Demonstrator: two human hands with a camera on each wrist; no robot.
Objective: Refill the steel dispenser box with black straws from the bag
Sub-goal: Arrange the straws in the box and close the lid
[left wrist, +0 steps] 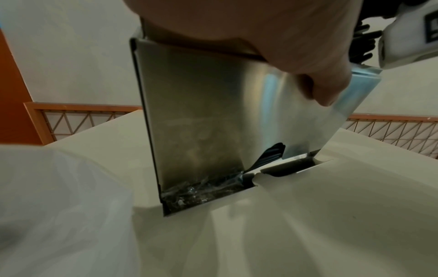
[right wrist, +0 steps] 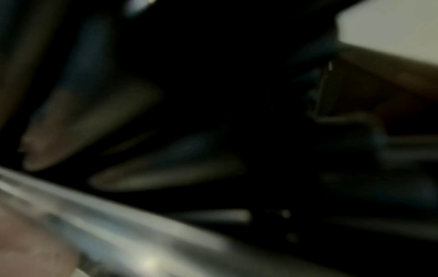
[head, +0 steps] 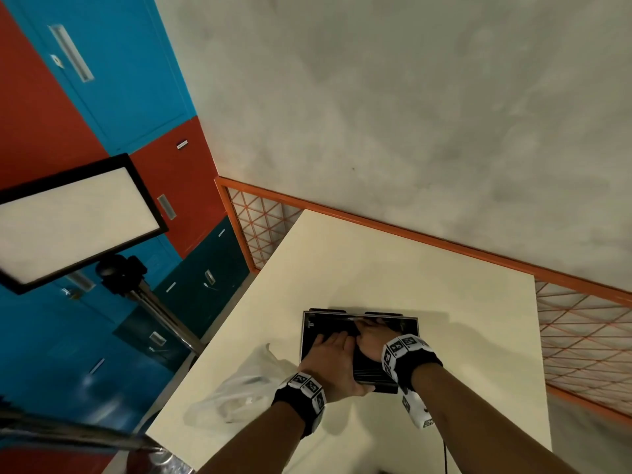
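The steel dispenser box [head: 303, 336] stands open-topped on the cream table [head: 410, 268], with black straws [head: 371, 374] lying inside. My left hand [head: 337, 362] holds the box's near left corner, fingers over the top and thumb on the outer wall. My right hand [head: 371, 336] reaches into the box, its straight fingers pressing flat on the straws. In the left wrist view the box's side [left wrist: 201, 112] fills the middle, my left thumb [left wrist: 327, 88] lies on it, and straw ends [left wrist: 365, 43] stick out above. The right wrist view is dark and blurred, showing fingers [right wrist: 78, 127] and a steel rim [right wrist: 132, 230].
The clear plastic bag [head: 239, 388] lies crumpled on the table just left of the box, and shows as a pale blur [left wrist: 59, 206]. A light panel [head: 78, 217] on a stand is off the table's left edge. An orange mesh railing [head: 581, 336] runs behind and to the right.
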